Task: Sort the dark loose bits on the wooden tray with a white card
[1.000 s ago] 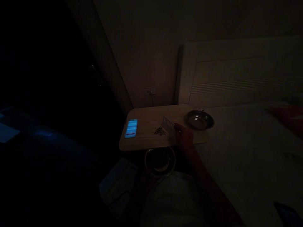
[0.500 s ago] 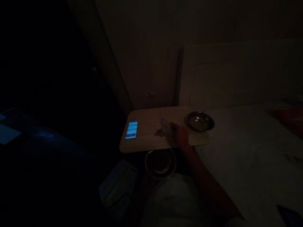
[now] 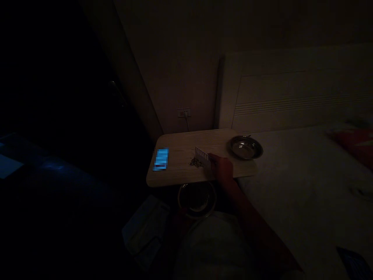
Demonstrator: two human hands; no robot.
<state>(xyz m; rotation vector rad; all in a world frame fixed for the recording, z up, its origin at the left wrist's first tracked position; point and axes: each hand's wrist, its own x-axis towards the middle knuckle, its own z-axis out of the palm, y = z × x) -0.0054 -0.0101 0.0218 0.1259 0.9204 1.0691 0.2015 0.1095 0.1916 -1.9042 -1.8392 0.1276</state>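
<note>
The room is very dark. My right hand point(image 3: 223, 169) is closed on a small white card point(image 3: 203, 157) and holds it on edge against a little pile of dark grains point(image 3: 196, 162) on a pale wooden table point(image 3: 180, 175). A metal bowl point(image 3: 245, 147) stands on the table to the right of the hand. A second metal bowl point(image 3: 197, 198) sits just below the table's front edge; a dim shape that may be my left hand is at its lower left rim, too dark to make out.
A lit phone point(image 3: 161, 158) lies on the table's left side. A white bed point(image 3: 300, 182) and headboard point(image 3: 291, 93) fill the right. A wall socket point(image 3: 184, 113) is behind the table. A pale flat packet point(image 3: 145, 229) lies low at left.
My right hand and the card have slid left along the table, closing in on the grain pile. The view has shifted slightly.
</note>
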